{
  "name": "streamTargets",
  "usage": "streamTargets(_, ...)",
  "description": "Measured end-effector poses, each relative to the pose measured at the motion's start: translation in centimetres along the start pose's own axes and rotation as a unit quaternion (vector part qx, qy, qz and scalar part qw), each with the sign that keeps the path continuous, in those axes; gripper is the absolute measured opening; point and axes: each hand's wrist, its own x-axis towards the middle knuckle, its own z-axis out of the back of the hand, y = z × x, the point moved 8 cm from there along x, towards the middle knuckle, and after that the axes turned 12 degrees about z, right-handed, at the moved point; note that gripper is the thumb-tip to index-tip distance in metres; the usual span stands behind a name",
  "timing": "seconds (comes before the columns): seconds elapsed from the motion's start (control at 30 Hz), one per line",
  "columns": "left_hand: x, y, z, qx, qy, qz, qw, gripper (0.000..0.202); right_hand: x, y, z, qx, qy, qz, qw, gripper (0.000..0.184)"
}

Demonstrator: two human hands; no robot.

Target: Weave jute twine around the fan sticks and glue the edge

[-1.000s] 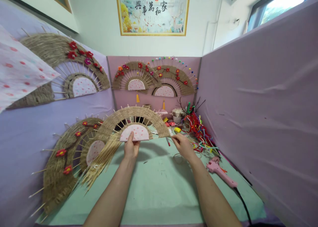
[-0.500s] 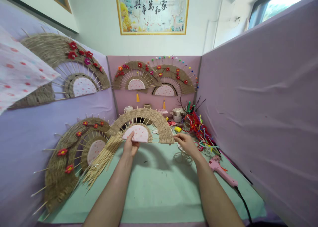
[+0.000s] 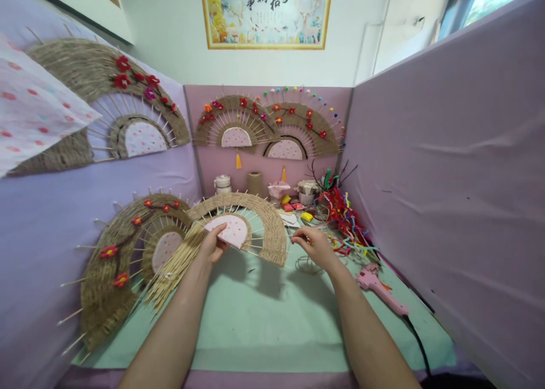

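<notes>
My left hand (image 3: 215,244) is closed on a half-round fan woven of brown twine over thin sticks (image 3: 275,230). Its thumb lies on the pink dotted half-circle (image 3: 232,230) at the fan's centre, with the fingers behind. The fan hangs above the table, its right end tilted down. Just off that end, my right hand (image 3: 313,244) is closed in a pinch, apparently on thin twine; the strand is hard to see at the fingertips. Loose loops of twine (image 3: 309,266) show beneath this hand.
A bundle of straw-coloured sticks (image 3: 174,270) and a flowered fan (image 3: 102,281) are at left. A pink glue gun (image 3: 385,292) with a black cord lies right, near tangled coloured pipe cleaners (image 3: 340,213). A twine spool (image 3: 255,183) and white jar (image 3: 222,184) stand behind.
The fan has tilted, its right end dropping and shifting left. My right hand has come away from the fan's edge, leaving a small gap. The view has tipped slightly downward.
</notes>
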Motion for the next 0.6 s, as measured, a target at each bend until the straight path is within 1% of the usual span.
streamTargets(0.2,-0.7,0.2,0.0,0.025,0.006,0.035,0.999,0.037,-0.4,-0.4,-0.6,0.029,0.022,-0.039,0.999,0.021)
streamTargets(0.3,-0.9,0.2,0.0,0.041,0.01,0.044,0.998,0.039,-0.4,0.0,-1.0,0.071,0.057,-0.053,0.994,0.016)
streamTargets(0.4,-0.9,0.3,0.0,0.052,0.015,0.052,0.997,0.038,-0.5,0.3,-1.3,0.105,0.084,-0.059,0.989,0.016)
streamTargets(0.6,-0.7,0.2,0.0,0.056,0.036,0.04,0.997,0.036,-0.5,0.0,-1.2,0.114,0.073,-0.072,0.988,0.014)
